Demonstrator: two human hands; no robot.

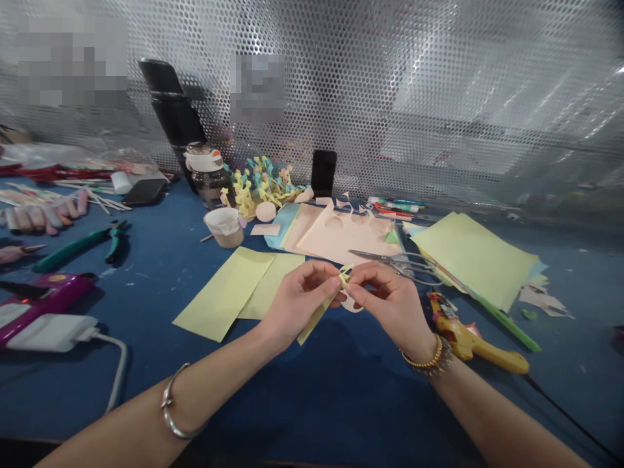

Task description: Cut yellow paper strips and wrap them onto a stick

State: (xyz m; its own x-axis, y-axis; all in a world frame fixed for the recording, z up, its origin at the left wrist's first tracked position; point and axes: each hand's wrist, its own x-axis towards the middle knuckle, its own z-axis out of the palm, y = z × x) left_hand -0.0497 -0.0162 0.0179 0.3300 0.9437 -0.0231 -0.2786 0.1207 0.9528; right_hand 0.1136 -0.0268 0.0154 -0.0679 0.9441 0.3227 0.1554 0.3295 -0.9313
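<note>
My left hand (pixel 307 292) and my right hand (pixel 390 299) meet over the front middle of the blue table. Both pinch a small folded piece of pale yellow paper (pixel 344 277) between thumb and fingers. A pale yellow paper strip (pixel 312 326) hangs below my left fingers. Under my hands shows a white rounded cutout (pixel 351 303); whether I hold it I cannot tell. Scissors (pixel 390 260) lie just beyond my right hand on pale pink paper (pixel 322 237) with round holes. Pale yellow sheets (pixel 224 292) lie left of my left hand.
A yellow glue gun (pixel 480 348) with a cord and a green stick (pixel 511 325) lie right, near stacked yellow paper (pixel 480 250). A paper cup (pixel 224 227), lidded jar (pixel 207 175) and upright phone (pixel 324 172) stand behind. Pliers (pixel 82 246) and a white charger (pixel 53 331) are left.
</note>
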